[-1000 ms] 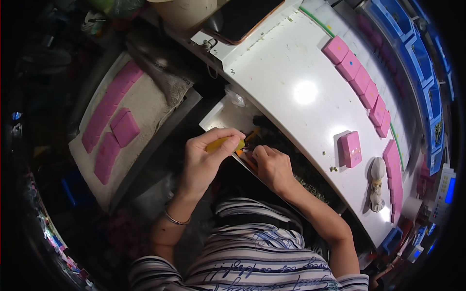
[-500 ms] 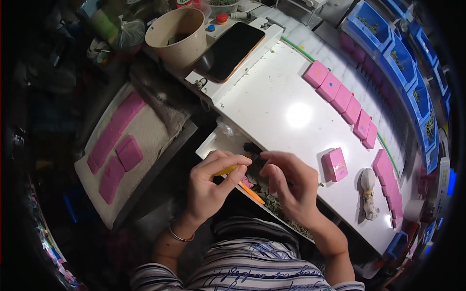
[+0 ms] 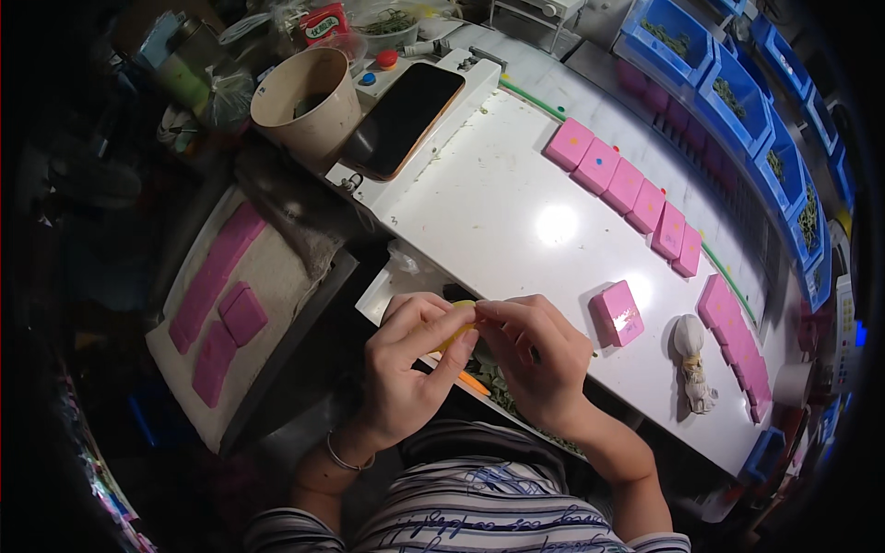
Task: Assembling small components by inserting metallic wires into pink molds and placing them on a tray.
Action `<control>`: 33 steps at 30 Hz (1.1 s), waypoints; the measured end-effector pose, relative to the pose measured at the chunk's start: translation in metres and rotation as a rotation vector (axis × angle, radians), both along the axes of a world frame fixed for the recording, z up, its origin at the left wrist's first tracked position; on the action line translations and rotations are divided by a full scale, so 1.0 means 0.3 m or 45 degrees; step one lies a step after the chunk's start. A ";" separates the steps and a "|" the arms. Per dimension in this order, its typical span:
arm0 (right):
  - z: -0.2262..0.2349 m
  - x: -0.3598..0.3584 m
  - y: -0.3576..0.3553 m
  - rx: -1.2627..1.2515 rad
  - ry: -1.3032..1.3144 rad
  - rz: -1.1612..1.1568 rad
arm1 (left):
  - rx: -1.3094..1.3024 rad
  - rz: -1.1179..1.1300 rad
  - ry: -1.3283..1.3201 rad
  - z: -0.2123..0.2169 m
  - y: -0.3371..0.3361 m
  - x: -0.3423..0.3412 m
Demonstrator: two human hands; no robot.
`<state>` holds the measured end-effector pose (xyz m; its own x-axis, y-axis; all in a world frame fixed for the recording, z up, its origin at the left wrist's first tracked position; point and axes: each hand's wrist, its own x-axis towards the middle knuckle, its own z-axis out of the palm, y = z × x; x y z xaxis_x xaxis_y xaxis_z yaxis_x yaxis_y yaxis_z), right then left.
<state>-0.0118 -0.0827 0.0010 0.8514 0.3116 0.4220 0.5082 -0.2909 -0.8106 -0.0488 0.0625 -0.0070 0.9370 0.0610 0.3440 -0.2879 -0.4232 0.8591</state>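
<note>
Between the thumb and forefinger of my left hand [image 3: 412, 361] is a small, thin yellow piece [image 3: 458, 337]; its kind cannot be told. The fingers of my right hand [image 3: 541, 358] are pinched together at the piece's upper right edge and touch it there. Both hands are raised over an open drawer [image 3: 375, 297] at the front of the white worktop [image 3: 479, 217]. Below them in the drawer lie an orange stick-like tool [image 3: 474, 383] and dry green leaf bits [image 3: 502, 396]. A single pink block [image 3: 616, 313] sits on the worktop to the right.
Pink blocks [image 3: 596, 164] line the worktop's far edge. A cloth-wrapped bundle [image 3: 690, 364] lies at right. Far left stand a phone [image 3: 406, 120] and a beige bucket [image 3: 309, 115]. Blue bins [image 3: 737, 97] are at the far right. More pink blocks lie on a cloth-covered board [image 3: 171, 369].
My right hand has moved left, and its fingers have closed at the yellow piece, which now shows more of its face. The whole view has shifted slightly.
</note>
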 end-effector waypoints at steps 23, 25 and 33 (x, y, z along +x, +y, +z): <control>0.007 0.027 -0.061 0.753 1.332 0.159 | -0.143 -0.021 0.062 -0.041 -0.056 0.006; -0.002 0.030 -0.055 0.790 1.349 0.160 | -0.172 -0.006 0.058 -0.046 -0.058 0.004; -0.013 0.031 -0.044 0.857 1.361 0.170 | -0.016 0.030 -0.056 -0.055 -0.061 0.009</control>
<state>-0.0024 -0.0957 -0.0030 0.8426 0.4132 -0.3454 -0.4944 0.3392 -0.8003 -0.0460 0.0441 -0.0234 0.9193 0.0877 0.3836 -0.3152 -0.4193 0.8514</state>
